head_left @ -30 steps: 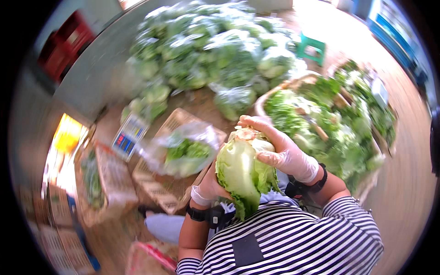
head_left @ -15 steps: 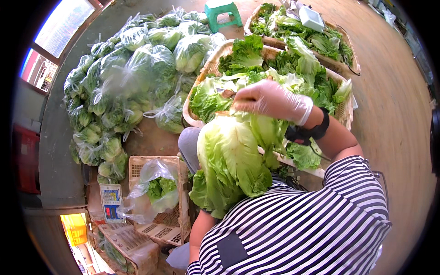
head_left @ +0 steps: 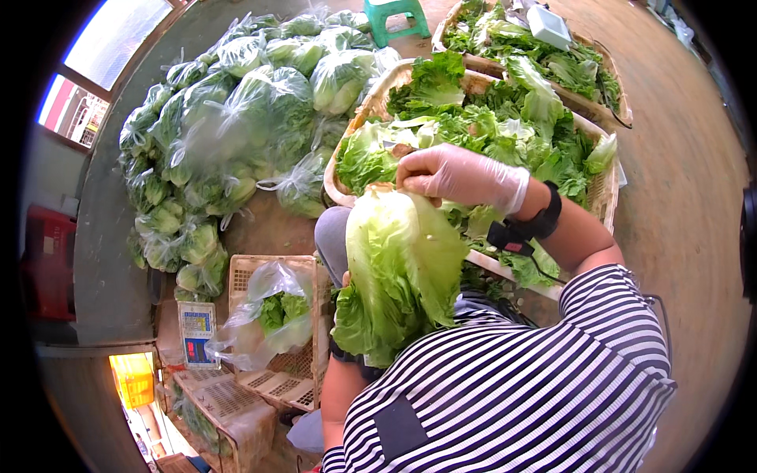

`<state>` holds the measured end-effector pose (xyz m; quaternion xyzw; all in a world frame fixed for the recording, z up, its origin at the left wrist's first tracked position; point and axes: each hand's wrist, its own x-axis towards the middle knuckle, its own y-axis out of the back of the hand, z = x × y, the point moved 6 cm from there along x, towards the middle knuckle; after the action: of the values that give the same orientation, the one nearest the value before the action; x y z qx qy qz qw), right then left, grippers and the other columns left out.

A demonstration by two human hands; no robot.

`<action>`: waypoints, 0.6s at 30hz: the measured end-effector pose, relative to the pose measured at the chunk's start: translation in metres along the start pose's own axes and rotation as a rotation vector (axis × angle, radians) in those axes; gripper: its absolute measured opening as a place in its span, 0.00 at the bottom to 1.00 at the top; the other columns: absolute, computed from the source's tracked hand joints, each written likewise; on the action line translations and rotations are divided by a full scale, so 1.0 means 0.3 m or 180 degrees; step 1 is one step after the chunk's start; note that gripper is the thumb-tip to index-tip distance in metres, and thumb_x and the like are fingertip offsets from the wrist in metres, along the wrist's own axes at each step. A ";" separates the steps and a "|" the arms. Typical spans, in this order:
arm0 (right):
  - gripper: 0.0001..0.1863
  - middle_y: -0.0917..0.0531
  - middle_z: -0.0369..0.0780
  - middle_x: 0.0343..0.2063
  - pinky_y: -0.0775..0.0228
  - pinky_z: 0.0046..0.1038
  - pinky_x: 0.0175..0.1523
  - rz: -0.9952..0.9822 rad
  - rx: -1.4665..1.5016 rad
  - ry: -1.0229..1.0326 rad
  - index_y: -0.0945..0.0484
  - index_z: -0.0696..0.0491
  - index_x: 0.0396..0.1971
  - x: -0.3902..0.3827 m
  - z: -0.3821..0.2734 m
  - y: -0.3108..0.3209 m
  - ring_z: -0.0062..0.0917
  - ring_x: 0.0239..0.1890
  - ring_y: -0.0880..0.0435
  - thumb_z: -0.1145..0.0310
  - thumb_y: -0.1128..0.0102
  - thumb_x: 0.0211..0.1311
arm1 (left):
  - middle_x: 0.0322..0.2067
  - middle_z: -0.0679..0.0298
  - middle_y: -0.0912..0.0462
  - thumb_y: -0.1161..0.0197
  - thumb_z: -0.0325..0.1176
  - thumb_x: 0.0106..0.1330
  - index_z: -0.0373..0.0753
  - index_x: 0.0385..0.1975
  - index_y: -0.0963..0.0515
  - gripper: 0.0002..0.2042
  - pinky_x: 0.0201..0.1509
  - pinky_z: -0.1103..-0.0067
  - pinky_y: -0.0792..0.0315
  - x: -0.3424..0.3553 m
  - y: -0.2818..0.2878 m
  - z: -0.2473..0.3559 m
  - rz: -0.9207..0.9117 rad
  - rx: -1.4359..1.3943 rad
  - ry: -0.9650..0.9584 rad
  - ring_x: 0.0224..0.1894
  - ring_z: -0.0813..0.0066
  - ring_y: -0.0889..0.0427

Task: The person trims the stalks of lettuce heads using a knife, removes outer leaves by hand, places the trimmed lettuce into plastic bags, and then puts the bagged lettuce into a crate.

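A pale green head of lettuce [head_left: 394, 268] is held upright in front of my striped shirt, its cut stem end on top and its leaf tips hanging down. My left hand [head_left: 345, 279] grips it from the left and behind; only a bit of finger shows at the lettuce's edge. In a thin clear glove, my right hand [head_left: 464, 178] has its fingers closed at the stem end, pinching the base of an outer leaf. Just beyond my right hand, a large woven basket [head_left: 605, 193] holds many loose lettuce leaves. Among them lies a small brownish thing [head_left: 402, 150].
Clear bags of lettuce [head_left: 260, 110] are heaped at the left. A second leaf basket [head_left: 619, 71] and a green stool [head_left: 394, 22] stand at the back. Nearer left are a crate [head_left: 243, 272] with an opened plastic bag [head_left: 277, 347] and a scale display [head_left: 199, 335].
The lettuce has turned slightly and looks narrower. A loose leaf that hung below my right hand is no longer there; the hand is now at the stem end. The view has shifted slightly.
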<state>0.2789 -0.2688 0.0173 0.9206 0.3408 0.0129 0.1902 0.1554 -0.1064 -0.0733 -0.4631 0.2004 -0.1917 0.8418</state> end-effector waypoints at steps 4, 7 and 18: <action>0.13 0.21 0.37 0.24 0.27 0.24 0.35 -0.0365 -0.0059 -0.0091 0.22 0.57 0.36 0.033 -0.008 -0.035 0.19 0.26 0.21 0.63 0.49 0.63 | 0.59 0.61 0.34 0.28 0.50 0.47 0.38 0.64 0.44 0.45 0.61 0.71 0.35 -0.033 0.010 0.006 0.0025 0.0024 -0.0064 0.59 0.69 0.31; 0.14 0.20 0.37 0.24 0.28 0.24 0.36 -0.0239 -0.0119 -0.0601 0.21 0.57 0.36 0.010 -0.005 -0.027 0.20 0.27 0.22 0.61 0.47 0.63 | 0.59 0.61 0.34 0.28 0.50 0.47 0.38 0.64 0.44 0.45 0.61 0.72 0.34 -0.039 0.020 0.000 -0.0011 0.0067 -0.0027 0.58 0.69 0.31; 0.13 0.18 0.41 0.38 0.25 0.30 0.45 0.1068 -0.3840 -0.0578 0.18 0.52 0.37 -0.073 0.045 0.387 0.31 0.42 0.19 0.60 0.40 0.57 | 0.59 0.62 0.33 0.28 0.50 0.47 0.38 0.64 0.43 0.45 0.60 0.72 0.34 -0.060 0.031 0.059 0.0069 0.0338 -0.0140 0.58 0.68 0.30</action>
<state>0.3365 -0.3679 0.0489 0.6897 0.1070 0.1542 0.6993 0.1505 -0.0803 -0.0698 -0.4197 0.1764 -0.1827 0.8714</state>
